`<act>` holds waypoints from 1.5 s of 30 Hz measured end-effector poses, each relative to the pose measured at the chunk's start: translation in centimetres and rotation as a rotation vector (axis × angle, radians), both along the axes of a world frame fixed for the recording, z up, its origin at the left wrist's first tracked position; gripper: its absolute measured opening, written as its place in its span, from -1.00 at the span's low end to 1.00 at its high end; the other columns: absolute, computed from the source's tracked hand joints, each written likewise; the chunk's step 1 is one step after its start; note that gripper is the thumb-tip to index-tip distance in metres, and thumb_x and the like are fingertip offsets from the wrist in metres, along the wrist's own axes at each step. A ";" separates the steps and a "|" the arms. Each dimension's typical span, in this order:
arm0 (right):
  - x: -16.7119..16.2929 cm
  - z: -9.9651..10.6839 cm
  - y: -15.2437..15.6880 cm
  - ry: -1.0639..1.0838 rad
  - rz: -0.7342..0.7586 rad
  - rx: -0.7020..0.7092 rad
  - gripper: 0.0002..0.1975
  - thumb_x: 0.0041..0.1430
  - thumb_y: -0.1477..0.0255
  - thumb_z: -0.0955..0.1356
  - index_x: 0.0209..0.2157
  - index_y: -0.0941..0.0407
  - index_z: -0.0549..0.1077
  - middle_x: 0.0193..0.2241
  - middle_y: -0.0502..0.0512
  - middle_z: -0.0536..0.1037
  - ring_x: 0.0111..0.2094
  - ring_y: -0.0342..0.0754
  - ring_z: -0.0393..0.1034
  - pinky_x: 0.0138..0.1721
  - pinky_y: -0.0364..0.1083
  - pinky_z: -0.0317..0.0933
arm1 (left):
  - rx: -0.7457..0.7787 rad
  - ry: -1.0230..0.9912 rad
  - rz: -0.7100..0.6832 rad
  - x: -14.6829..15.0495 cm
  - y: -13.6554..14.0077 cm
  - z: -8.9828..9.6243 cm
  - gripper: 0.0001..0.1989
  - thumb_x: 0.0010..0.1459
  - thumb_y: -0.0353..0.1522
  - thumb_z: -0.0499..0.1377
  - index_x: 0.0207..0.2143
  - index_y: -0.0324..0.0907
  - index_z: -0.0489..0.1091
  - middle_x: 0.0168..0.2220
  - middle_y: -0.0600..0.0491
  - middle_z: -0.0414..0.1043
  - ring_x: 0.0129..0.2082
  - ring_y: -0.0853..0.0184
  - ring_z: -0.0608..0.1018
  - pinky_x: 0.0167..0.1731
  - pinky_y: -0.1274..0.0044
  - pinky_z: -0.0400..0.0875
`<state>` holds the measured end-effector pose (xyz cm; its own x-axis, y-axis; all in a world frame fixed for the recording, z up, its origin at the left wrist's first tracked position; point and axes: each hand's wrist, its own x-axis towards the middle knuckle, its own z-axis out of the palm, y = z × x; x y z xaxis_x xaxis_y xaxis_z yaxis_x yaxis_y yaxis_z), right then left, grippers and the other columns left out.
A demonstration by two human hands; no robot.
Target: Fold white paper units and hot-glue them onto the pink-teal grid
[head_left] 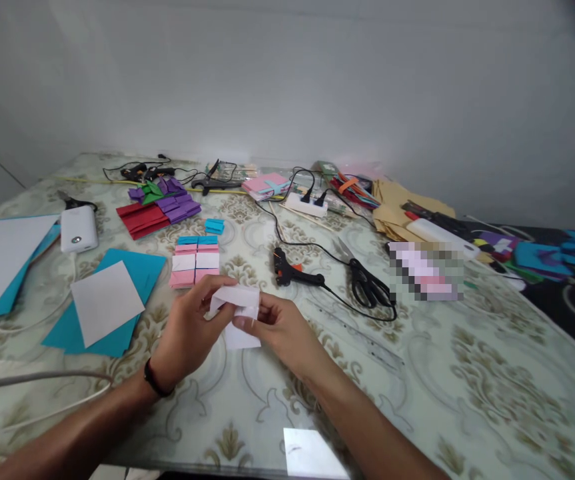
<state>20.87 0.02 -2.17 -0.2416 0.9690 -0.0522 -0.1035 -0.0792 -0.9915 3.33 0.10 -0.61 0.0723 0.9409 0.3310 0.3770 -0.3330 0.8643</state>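
Between my two hands a small white sheet of paper point(243, 297) is partly folded, its upper flap bent over and a lower part hanging toward the table. My left hand point(194, 327) pinches its left side, the thumb under the flap. On the right edge my right hand point(280, 328) has thumb and fingers closed on the paper. Just beyond my left hand lie folded pink, white and blue paper strips point(196, 261). A small folded blue paper piece point(214, 226) sits behind them. To the right of my hands rests a black glue gun point(294, 270) with its cord.
Black-handled scissors point(367, 283) and a clear ruler point(362, 339) lie right. Blue sheets with a white square point(107, 303) and a white power bank point(78, 229) are left. Behind are red and purple folded papers point(160, 213) and a power strip point(306, 205); cords cross the table.
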 end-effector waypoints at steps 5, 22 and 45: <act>2.4 1.5 0.7 0.066 0.180 -0.016 -0.65 0.14 0.23 0.57 -0.09 0.06 0.57 -0.25 0.04 0.61 -0.22 -0.02 0.48 -0.14 -0.07 0.32 | 0.130 0.065 -0.027 -0.3 0.0 0.1 -0.70 0.14 -0.56 0.20 -0.09 -0.14 0.53 -0.18 0.07 0.70 -0.26 0.35 0.71 -0.24 0.61 0.60; 2.7 2.3 0.3 0.035 0.026 0.007 -0.73 0.19 0.18 0.53 -0.23 0.07 0.57 -0.38 -0.02 0.52 -0.36 -0.08 0.36 -0.31 -0.11 0.23 | 0.009 -0.110 -0.392 -1.3 -0.3 0.3 -0.37 0.21 -0.49 0.33 0.30 0.05 0.39 0.15 -0.03 0.58 0.08 0.20 0.63 0.08 0.48 0.54; 2.4 2.3 0.2 -0.054 0.023 -0.024 -0.66 0.19 0.12 0.51 -0.33 0.13 0.56 -0.48 -0.03 0.47 -0.46 -0.13 0.29 -0.43 -0.15 0.15 | -0.383 -0.268 -0.144 -0.4 0.1 1.8 -0.71 0.18 -0.17 0.35 -0.40 -0.23 0.57 -0.51 0.09 0.46 -0.52 0.41 0.41 -0.55 0.63 0.24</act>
